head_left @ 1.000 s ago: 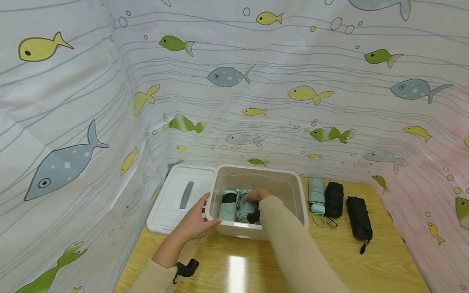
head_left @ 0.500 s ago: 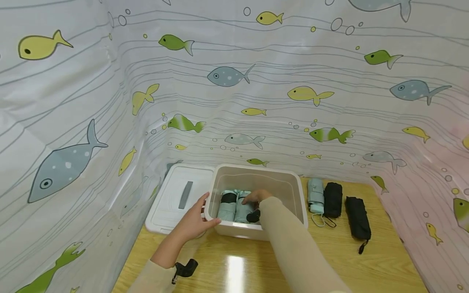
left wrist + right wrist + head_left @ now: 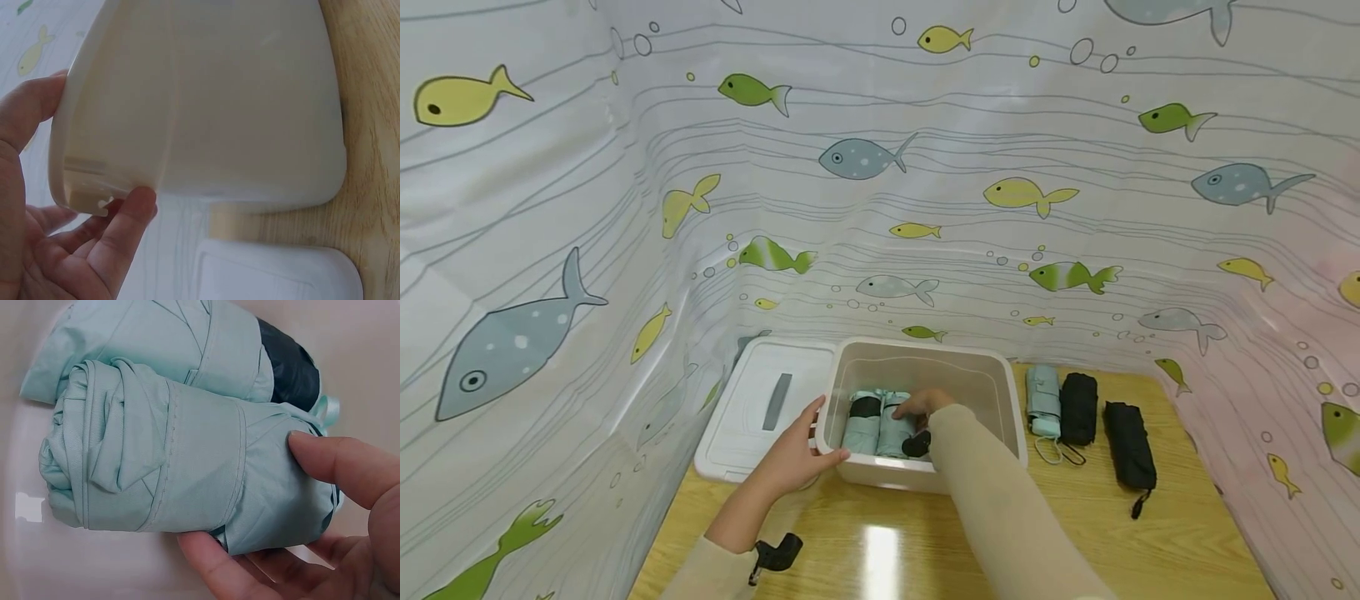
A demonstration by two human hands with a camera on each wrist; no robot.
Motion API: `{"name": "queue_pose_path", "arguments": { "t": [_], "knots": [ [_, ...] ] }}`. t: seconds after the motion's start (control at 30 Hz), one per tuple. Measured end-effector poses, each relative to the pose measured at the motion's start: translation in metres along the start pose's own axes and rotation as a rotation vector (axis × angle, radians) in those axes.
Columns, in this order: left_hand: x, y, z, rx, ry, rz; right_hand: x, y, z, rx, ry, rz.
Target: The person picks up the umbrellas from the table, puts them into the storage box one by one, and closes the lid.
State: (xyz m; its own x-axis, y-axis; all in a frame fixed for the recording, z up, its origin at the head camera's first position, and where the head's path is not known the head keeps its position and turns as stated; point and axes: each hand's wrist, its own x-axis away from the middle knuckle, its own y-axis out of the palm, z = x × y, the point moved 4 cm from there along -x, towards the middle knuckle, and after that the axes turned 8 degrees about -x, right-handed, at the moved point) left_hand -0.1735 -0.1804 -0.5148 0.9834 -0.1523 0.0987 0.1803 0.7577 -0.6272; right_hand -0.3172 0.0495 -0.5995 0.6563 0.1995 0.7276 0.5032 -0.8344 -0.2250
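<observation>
My left hand (image 3: 792, 448) grips the left front corner of a white plastic storage bin (image 3: 925, 477), thumb on the front and fingers around the side. In the left wrist view, fingers (image 3: 122, 240) press the bin's outer wall. Inside the bin, my right hand (image 3: 927, 403) holds a folded mint-green umbrella (image 3: 200, 456), its thumb on top and its other fingers along the side. A second folded mint umbrella (image 3: 169, 337) with a dark band lies parallel, right beside it, on the bin floor. The right forearm hides part of the bin's right side.
Left of the bin, its white lid (image 3: 737, 450) with a grey handle lies on the wooden table (image 3: 820, 542). To the right lie a mint folded umbrella (image 3: 1043, 400) and two black ones (image 3: 1078, 408), one set apart (image 3: 1130, 446). A fish-print curtain (image 3: 865, 225) surrounds the table.
The umbrella under my right hand has gone from ruffled and slightly skewed to lying straight beside the other one. My left hand keeps its hold on the bin.
</observation>
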Motion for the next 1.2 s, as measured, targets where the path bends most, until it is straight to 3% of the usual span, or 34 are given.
{"name": "queue_pose_path", "arguments": {
  "t": [0.27,0.47,0.77,1.03,1.2],
  "knots": [
    [0.0,0.003,0.0,-0.001,-0.001,-0.002,0.01,-0.006,0.001,0.134,-0.042,0.041],
    [0.001,0.003,0.001,-0.01,0.001,0.002,0.024,-0.014,-0.004,0.242,-0.047,0.016],
    [0.002,0.002,0.0,-0.021,-0.006,0.011,0.047,-0.027,-0.028,0.229,-0.055,0.052],
    [0.002,0.002,0.0,-0.022,0.001,0.009,0.068,-0.028,-0.043,0.203,-0.096,-0.064],
    [0.002,0.001,-0.001,-0.021,0.003,0.009,0.087,-0.029,-0.05,0.192,-0.129,-0.091]
  ]
}}
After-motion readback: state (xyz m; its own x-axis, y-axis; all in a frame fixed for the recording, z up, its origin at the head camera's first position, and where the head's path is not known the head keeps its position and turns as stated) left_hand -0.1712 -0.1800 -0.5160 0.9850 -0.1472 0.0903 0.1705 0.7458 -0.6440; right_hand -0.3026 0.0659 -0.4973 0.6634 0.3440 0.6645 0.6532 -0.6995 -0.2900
